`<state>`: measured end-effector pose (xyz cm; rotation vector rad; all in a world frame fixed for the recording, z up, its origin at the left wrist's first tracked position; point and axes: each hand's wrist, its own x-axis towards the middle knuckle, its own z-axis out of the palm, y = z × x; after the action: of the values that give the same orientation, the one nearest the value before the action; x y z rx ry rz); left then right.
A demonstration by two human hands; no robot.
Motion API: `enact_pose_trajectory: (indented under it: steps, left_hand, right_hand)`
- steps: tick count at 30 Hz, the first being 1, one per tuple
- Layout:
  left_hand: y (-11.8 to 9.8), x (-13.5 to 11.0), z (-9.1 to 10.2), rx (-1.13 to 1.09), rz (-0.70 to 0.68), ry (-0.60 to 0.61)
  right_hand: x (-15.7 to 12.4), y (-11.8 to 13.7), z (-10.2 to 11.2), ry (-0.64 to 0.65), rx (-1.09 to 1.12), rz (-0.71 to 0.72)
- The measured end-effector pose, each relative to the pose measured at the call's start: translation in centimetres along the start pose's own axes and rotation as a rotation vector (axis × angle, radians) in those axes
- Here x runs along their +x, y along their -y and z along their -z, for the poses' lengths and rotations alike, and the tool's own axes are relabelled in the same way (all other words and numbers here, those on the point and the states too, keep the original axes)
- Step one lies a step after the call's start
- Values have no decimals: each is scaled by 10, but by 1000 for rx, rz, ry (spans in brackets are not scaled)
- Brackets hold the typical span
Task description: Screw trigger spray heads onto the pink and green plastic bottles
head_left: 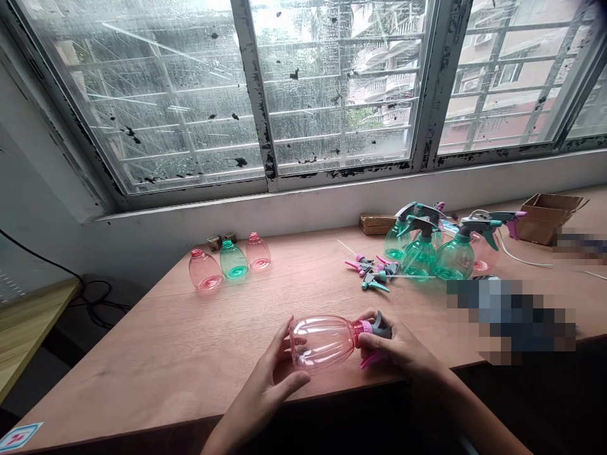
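Note:
A clear pink spray bottle (322, 341) lies on its side near the front edge of the wooden table (165, 354). My left hand (275, 376) wraps around the bottle's base. My right hand (398, 347) grips the grey and pink trigger sprayer head (377, 328) at the bottle's neck. Both hands are closed on the parts.
Three headless bottles, two pink (205, 270) and one green (233, 260), stand at the back left. Several finished green spray bottles (429, 253) cluster at the back right, with loose sprayer heads (374, 272) in front. A cardboard box (547, 218) sits far right under the window.

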<state>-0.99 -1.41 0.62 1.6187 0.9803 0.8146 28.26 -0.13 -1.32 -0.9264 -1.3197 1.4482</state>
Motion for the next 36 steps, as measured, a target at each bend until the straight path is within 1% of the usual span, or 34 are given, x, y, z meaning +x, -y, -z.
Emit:
enact_pose_trajectory:
  steps: [7, 12, 20, 24, 29, 32, 36]
  left_hand:
    - [-1, 0, -2, 30, -30, -7]
    - [1, 0, -5, 28, -57, -20]
    - [2, -2, 1, 13, -12, 4]
    - [3, 0, 2, 31, 22, -9]
    - [0, 0, -1, -18, -13, 18]
    - [-2, -1, -2, -12, -32, 13]
    - [-2, -2, -2, 13, -20, -3]
  right_hand:
    - [2, -5, 2, 8, 15, 18]
    - [1, -1, 0, 4, -3, 3]
    - [0, 2, -1, -8, -8, -2]
    - [-1, 2, -1, -3, -9, -5]
    - [1, -1, 0, 6, -2, 12]
    - [2, -2, 0, 6, -11, 16]
    - [1, 0, 0, 7, 4, 1]
